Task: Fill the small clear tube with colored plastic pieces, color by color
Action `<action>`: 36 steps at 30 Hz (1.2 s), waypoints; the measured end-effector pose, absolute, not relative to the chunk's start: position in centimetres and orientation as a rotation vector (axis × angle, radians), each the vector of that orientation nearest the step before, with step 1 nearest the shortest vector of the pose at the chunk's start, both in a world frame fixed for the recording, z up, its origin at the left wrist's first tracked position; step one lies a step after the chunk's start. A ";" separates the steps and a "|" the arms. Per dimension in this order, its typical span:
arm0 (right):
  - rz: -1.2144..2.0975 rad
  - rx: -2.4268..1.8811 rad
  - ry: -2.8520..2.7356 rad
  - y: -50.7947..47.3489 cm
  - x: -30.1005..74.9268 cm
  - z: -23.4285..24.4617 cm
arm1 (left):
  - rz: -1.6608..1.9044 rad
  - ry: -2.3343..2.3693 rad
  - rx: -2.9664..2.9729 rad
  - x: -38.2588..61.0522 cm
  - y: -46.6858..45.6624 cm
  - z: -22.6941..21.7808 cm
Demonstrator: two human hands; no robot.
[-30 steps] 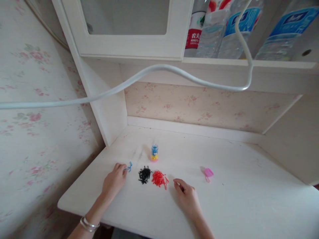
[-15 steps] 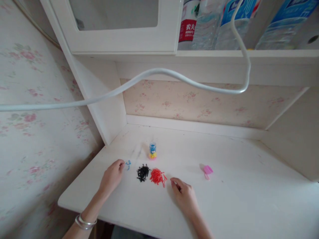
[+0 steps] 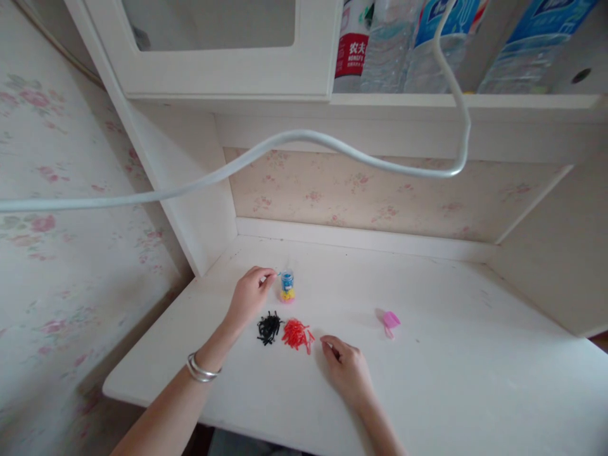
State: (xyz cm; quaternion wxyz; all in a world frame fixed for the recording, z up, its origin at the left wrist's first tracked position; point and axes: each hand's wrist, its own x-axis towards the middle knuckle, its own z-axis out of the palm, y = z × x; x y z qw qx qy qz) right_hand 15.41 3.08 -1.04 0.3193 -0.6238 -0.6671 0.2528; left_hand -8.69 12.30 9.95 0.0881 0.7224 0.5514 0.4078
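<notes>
A small clear jar (image 3: 287, 286) stands upright on the desk, with blue, yellow and pink bits layered inside. My left hand (image 3: 251, 292) is at its left, thumb and finger pinched on a blue rubber band (image 3: 279, 274) whose end is at the jar's mouth. In front of the jar lie a pile of black rubber bands (image 3: 269, 328) and a pile of red rubber bands (image 3: 297, 334), side by side. My right hand (image 3: 348, 370) rests just right of the red pile, fingers curled and pinched together; whether anything is between them is too small to make out.
A pink cap-like piece (image 3: 391, 321) with a pink strip lies farther right on the white desk (image 3: 451, 380). A white cable (image 3: 304, 135) crosses in front of the cabinet. Water bottles (image 3: 354, 47) stand on the shelf above. Floral wall (image 3: 42, 304) borders the left.
My left hand has moved right and away from me, from left of the black pile to the jar, carrying the blue band. My right hand has barely moved. The view has shifted slightly.
</notes>
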 end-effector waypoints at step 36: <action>0.643 -1.664 -1.757 3.1 15.4 -0.9 | 0.549 1.894 2.481 -6.8 13.4 9.4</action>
